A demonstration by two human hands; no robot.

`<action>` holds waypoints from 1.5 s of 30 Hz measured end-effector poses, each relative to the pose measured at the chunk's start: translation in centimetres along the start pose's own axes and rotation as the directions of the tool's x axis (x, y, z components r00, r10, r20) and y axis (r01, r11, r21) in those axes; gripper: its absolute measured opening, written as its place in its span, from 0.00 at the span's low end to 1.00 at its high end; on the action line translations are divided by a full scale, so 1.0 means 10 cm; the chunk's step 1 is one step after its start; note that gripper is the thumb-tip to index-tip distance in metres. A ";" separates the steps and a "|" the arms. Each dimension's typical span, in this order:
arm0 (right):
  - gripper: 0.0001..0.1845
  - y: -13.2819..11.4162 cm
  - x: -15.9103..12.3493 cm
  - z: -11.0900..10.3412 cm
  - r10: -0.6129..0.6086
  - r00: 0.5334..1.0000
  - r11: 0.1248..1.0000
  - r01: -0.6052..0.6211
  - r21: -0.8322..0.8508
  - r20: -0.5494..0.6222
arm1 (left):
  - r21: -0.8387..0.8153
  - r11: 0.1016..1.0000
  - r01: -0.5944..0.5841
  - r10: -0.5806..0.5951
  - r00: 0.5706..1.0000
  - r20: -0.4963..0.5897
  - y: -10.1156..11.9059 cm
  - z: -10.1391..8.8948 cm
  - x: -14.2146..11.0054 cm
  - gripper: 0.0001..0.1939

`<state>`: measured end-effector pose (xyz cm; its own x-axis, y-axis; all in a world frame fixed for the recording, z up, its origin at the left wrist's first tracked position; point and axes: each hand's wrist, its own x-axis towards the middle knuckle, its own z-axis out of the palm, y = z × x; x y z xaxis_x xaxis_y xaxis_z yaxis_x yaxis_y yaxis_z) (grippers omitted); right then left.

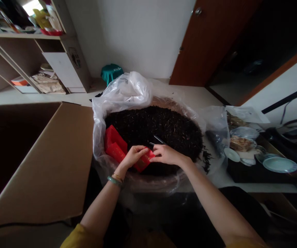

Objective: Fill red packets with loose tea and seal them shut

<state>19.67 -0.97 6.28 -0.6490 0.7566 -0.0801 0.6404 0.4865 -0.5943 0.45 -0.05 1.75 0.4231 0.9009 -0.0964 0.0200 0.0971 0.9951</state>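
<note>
Red packet: I have the red packet between both hands, over the near-left part of the dark shreds; can't tell if it touches them.
Packet axis: long side looks slanted, one end near-left, other end far-right toward the right fingers; partly covered, so I can't tell which end opens.
Left hand: my left hand pinches the packet's far-left edge, thumb on top, finger gap narrow.
Right hand: my right hand comes in from the right, thumb and fingers closed narrowly on the far-right corner.
Thin dark tool: two slim rods of a thin dark tool stick out past the right knuckles, pointing far-left; can't tell if I hold it.
Other red packets: red packets in a pile, on the shreds just left of the left hand.
Plastic bag: clear plastic bag, wide open, bunched around the shreds.
Wrist: green bangle plus gold-coloured bracelet, left arm.
Left side: cardboard box, flap beside the bag.
Right side: oval dish and small pale dish, near bagged brown pieces.
Back: teal bag, brown door.
</note>
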 end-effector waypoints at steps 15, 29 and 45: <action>0.12 0.02 0.10 0.34 0.251 0.803 0.942 -0.074 0.326 -0.541 | -0.182 0.983 -0.004 -0.028 0.984 -0.176 0.06 0.01 -0.01 0.18; 0.16 -0.02 0.17 0.30 0.469 0.787 0.718 -0.075 0.692 -0.402 | -0.237 0.971 0.011 -0.054 0.983 -0.177 0.07 0.00 -0.02 0.17; 0.06 -0.02 0.07 0.31 0.053 0.946 0.990 -0.009 0.137 -0.320 | -0.075 0.995 -0.071 0.057 0.983 -0.175 0.10 -0.01 0.01 0.18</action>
<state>17.82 -1.89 3.88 -0.4483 0.8815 0.1485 0.5840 0.4146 -0.6979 0.39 0.19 2.74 0.2582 0.9652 -0.0422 -0.0782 0.0645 0.9948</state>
